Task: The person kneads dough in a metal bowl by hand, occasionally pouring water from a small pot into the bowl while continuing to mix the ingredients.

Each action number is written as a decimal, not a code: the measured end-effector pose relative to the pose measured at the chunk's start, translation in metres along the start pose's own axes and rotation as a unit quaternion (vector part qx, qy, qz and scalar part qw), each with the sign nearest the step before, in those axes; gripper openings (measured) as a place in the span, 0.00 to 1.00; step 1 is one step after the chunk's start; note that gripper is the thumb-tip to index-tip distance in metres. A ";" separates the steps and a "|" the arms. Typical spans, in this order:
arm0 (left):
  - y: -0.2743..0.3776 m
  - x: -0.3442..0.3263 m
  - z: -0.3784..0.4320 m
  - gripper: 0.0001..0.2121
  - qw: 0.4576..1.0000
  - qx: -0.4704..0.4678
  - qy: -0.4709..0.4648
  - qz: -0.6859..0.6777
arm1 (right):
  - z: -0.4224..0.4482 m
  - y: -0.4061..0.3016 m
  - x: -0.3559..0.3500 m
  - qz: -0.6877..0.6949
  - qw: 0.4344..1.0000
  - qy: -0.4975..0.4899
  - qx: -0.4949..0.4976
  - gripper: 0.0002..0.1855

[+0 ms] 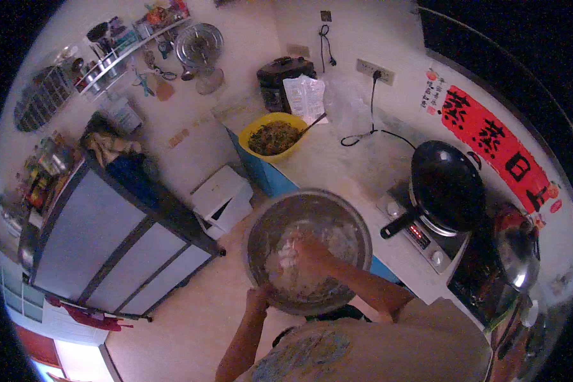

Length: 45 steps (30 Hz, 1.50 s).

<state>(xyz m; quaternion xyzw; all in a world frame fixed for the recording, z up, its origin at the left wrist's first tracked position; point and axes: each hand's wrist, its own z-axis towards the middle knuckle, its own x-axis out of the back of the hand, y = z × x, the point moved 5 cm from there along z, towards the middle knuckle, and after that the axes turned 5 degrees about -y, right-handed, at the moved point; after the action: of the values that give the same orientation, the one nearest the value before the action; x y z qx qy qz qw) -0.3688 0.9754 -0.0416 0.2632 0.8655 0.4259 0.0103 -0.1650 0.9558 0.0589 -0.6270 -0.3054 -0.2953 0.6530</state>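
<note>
Before me is a large round metal basin (363, 224), with pale, floury dough or batter (332, 238) spread over its bottom and walls. My right hand (310, 253) is down inside the basin, its fingers coated in white dough; how far they are closed is blurred. My left hand (262, 292) grips the basin's rim at the lower left. Beyond the basin, a yellow bowl (246, 141) of chopped filling (274, 138) stands near the counter's edge, a utensil handle (314, 122) leaning out of it.
A black wok (446, 186) sits on a cooktop (413, 234) at the right of the counter (348, 167). Behind the bowl are a dark appliance (272, 79), a printed sheet (305, 95) and a plastic bag (346, 102). A white bin (224, 196) and a cabinet (110, 243) stand left.
</note>
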 end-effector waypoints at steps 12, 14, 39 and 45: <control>0.150 -0.092 0.271 0.17 0.979 -0.068 -0.192 -0.007 | 0.093 0.159 0.058 -0.242 0.931 0.191 -0.196 0.13; 0.182 -0.108 0.297 0.17 0.962 -0.056 -0.260 0.057 | 0.103 0.179 0.063 -0.189 0.929 0.192 -0.254 0.16; 0.319 -0.223 0.349 0.22 0.789 -0.399 -0.274 0.378 | 0.145 0.230 0.031 -0.077 0.809 -0.054 -0.580 0.27; 0.322 -0.217 0.345 0.23 0.760 -0.382 -0.253 0.461 | 0.169 0.285 0.012 -0.037 0.814 -0.104 -0.570 0.25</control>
<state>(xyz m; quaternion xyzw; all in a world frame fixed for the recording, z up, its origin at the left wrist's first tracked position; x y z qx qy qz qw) 0.0459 1.2878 -0.0673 0.7028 0.3712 0.5925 0.1312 0.0568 1.1357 -0.1087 -0.9020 -0.1714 -0.3739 0.1313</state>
